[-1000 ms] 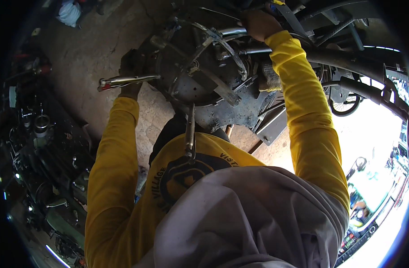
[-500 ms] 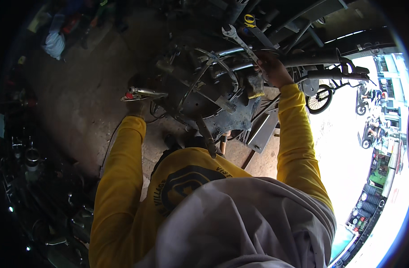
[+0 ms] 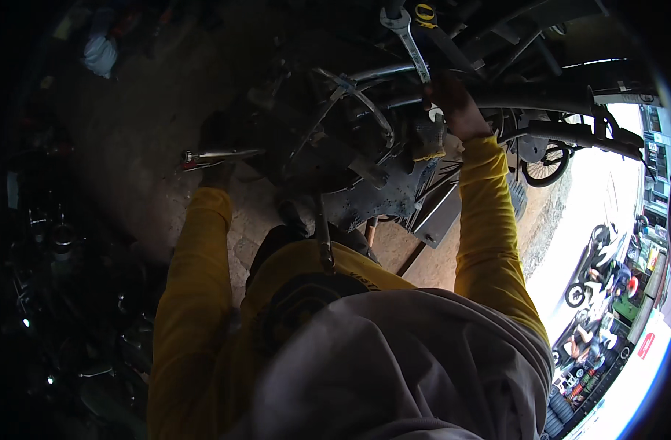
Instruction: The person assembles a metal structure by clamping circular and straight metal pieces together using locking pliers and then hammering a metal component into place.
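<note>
My right hand (image 3: 451,105) is closed around a long steel combination wrench (image 3: 413,53). Its ring end pokes out below the fingers, and its open jaw lies at a dark rod (image 3: 396,6) at the top; contact there is unclear. To the left, my left hand (image 3: 217,174) grips a chrome tool with a knurled end, seemingly locking pliers (image 3: 222,155); deep shadow hides most of the fingers. Between my hands is a dark metal frame (image 3: 383,194) with a curved metal bracket (image 3: 343,92). A grey textured work glove (image 3: 428,136) with a yellow cuff lies just below my right hand.
A yellow tape measure (image 3: 425,13) sits on metal stock at the top. Long dark tubes (image 3: 541,99) run rightward past my right hand. A flat metal plate (image 3: 434,216) and a wooden handle (image 3: 371,229) are near my legs. Dark metal parts (image 3: 60,235) crowd the left. Motorcycles stand outside.
My right hand has moved the wrench slightly right and up, so its jaw now meets the dark rod in view. The left hand and its tool have shifted slightly left. The view has turned.
</note>
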Demonstrator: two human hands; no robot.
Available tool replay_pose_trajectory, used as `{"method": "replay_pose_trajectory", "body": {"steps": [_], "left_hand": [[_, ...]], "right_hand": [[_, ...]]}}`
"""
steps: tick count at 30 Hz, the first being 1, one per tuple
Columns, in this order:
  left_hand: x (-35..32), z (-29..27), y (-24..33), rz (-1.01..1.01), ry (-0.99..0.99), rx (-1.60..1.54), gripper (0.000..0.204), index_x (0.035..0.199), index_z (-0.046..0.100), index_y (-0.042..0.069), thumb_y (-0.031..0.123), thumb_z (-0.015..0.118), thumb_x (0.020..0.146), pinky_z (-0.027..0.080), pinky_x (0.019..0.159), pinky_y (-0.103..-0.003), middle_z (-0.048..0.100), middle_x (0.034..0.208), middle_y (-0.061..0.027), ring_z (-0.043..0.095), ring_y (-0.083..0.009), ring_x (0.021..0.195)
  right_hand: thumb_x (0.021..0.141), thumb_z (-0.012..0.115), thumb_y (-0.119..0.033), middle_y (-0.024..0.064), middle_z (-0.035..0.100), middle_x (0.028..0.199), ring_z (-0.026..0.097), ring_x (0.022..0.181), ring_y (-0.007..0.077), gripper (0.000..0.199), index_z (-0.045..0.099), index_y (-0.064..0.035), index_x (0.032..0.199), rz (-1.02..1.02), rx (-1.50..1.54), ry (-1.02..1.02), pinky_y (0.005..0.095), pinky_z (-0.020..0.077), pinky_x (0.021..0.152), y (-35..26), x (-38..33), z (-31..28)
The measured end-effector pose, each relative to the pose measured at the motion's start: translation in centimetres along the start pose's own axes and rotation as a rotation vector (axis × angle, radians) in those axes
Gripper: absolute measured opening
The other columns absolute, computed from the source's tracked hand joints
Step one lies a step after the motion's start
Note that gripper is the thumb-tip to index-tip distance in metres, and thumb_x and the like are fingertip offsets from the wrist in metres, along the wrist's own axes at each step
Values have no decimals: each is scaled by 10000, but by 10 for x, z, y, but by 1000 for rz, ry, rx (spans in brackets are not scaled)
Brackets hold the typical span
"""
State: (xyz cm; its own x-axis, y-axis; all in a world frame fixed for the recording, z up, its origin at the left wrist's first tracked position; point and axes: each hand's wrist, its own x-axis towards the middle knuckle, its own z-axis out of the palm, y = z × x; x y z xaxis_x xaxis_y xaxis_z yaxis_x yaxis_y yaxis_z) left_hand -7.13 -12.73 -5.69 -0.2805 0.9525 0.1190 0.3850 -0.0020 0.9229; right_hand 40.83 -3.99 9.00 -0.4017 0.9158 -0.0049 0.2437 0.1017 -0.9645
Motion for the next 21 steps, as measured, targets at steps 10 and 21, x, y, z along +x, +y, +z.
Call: {"method": "replay_pose_trajectory", "body": {"steps": [10,21], "left_hand": [[24,11,15,-130,36,12,397,1174,585,3,298,645,915,489,951,-350,631,1125,-125,603,-222,1057],[30,19,21,-190,22,129,390,1145,605,-2,319,625,924,489,941,-355,647,1094,-131,615,-232,1035]], "right_hand": [[950,591,-293,111,671,982,644,903,274,269,650,-92,1119,-585,-969,47,384,523,771,45,54,-20],[879,684,-212,138,659,866,611,794,326,174,715,-60,958,-1244,-1049,-369,402,501,738,-5,123,7]]}}
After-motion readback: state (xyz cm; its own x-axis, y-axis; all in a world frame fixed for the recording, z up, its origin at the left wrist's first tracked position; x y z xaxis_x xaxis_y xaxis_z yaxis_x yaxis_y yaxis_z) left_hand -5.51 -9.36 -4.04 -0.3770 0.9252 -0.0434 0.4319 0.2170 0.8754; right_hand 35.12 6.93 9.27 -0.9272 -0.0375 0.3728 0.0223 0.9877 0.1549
